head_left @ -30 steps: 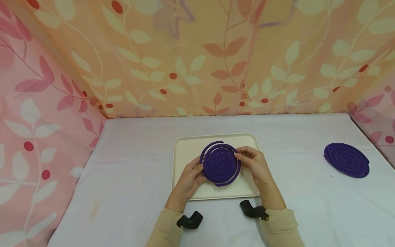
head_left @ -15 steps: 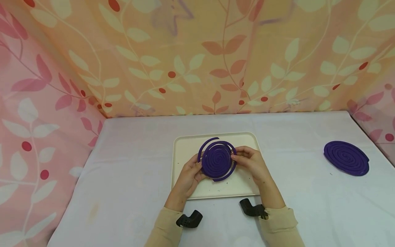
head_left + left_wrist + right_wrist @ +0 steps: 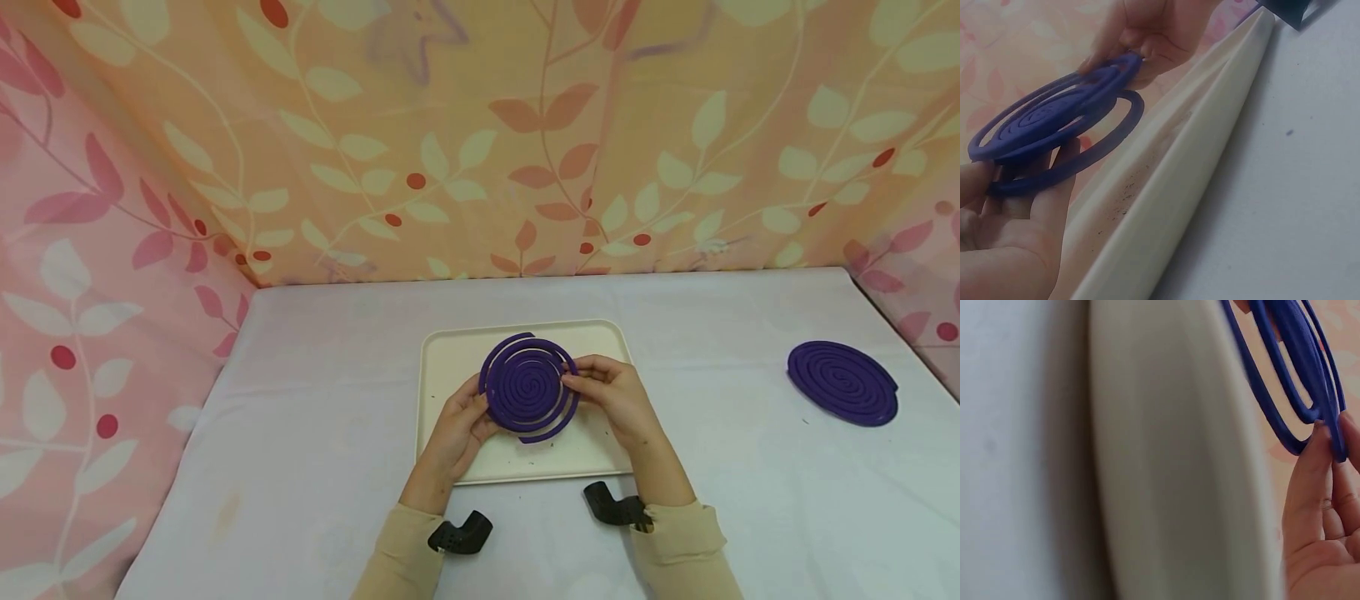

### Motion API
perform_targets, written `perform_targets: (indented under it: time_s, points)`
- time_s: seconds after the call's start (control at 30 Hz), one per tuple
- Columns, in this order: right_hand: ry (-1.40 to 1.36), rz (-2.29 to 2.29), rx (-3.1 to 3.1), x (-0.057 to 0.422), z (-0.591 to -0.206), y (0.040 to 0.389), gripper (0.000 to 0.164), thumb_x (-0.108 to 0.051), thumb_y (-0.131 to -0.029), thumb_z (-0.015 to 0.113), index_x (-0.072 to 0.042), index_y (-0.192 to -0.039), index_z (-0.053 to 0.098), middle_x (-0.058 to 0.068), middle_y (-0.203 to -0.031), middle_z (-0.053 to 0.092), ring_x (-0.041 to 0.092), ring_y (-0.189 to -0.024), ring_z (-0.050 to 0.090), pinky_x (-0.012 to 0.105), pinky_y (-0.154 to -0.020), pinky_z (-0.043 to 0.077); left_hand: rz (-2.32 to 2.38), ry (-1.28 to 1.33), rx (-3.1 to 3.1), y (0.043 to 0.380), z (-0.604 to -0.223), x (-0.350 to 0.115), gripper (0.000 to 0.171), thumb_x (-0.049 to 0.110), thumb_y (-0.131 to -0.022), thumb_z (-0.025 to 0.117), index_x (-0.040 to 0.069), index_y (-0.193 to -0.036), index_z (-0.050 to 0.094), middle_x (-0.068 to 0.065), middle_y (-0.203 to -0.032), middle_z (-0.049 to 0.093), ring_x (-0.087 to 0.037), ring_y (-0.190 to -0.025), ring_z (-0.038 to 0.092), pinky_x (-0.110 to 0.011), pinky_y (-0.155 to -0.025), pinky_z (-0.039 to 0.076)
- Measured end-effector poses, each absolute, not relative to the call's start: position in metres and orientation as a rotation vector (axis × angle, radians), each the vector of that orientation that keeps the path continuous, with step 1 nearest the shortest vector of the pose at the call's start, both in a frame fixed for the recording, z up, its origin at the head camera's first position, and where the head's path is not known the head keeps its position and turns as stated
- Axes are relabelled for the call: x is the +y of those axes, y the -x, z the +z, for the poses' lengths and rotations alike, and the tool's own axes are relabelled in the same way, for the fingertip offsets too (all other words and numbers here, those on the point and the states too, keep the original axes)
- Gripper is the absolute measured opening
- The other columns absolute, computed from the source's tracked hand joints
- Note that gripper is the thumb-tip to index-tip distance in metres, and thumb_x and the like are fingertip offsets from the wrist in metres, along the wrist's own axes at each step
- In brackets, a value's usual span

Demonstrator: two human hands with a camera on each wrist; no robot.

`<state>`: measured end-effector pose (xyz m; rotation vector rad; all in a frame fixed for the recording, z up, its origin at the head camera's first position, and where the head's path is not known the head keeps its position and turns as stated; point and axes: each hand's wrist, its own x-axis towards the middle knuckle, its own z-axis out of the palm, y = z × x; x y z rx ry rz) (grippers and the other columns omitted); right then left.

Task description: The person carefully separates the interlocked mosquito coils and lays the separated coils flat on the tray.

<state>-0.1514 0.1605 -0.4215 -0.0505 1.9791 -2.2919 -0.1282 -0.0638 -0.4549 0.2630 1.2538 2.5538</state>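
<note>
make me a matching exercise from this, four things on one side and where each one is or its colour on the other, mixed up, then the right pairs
Things:
1. coil with loose outer loops
2. tightly wound coil
3. tray
4. left sleeve

Places and colours:
A. cream, beneath the hands
B. beige, covering a forearm
C. held between the left hand and the right hand
D. purple, on the white cloth at the right

Right pairs: 1-C, 2-D, 3-A, 4-B
</note>
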Motion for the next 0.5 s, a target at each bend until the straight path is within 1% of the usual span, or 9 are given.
perform_targets:
  time_s: [0.23, 0.37, 0.5]
  points:
    - [0.129, -2.278, 1.995, 0.1596, -0.4217, 0.1507, 0.020, 0.013, -0.080, 0.063, 0.008, -0.100, 0.062, -0.001, -0.079, 0.065, 0.009, -0.073, 0.062, 0.022, -0.064, 0.055, 2.558, -0.229, 1.275, 0.1272, -0.4538, -0.0645, 0.032, 0.001, -0.100, 0.038, 0.005, -0.130, 0.048, -0.001, -0.106, 0.065, -0.012, -0.095, 0.063, -0.028, -0.081, 0.054]
    - [0.138, -2.279, 1.992, 0.1598, -0.4221, 0.1504, 0.020, 0.014, -0.080, 0.063, 0.008, -0.099, 0.061, -0.001, -0.079, 0.065, 0.008, -0.073, 0.062, 0.022, -0.064, 0.055, 2.548, -0.207, 1.300, 0.1273, -0.4538, -0.0648, 0.031, 0.000, -0.100, 0.037, 0.005, -0.128, 0.049, -0.002, -0.105, 0.065, -0.012, -0.094, 0.064, -0.028, -0.081, 0.054]
    - [0.139, -2.278, 1.979, 0.1603, -0.4220, 0.1505, 0.019, 0.013, -0.081, 0.063, 0.005, -0.098, 0.062, -0.002, -0.079, 0.065, 0.008, -0.072, 0.063, 0.022, -0.063, 0.055, 2.536, -0.194, 1.328, 0.1278, -0.4545, -0.0651, 0.031, 0.000, -0.100, 0.036, 0.002, -0.129, 0.047, -0.001, -0.104, 0.066, -0.012, -0.094, 0.063, -0.028, -0.083, 0.053]
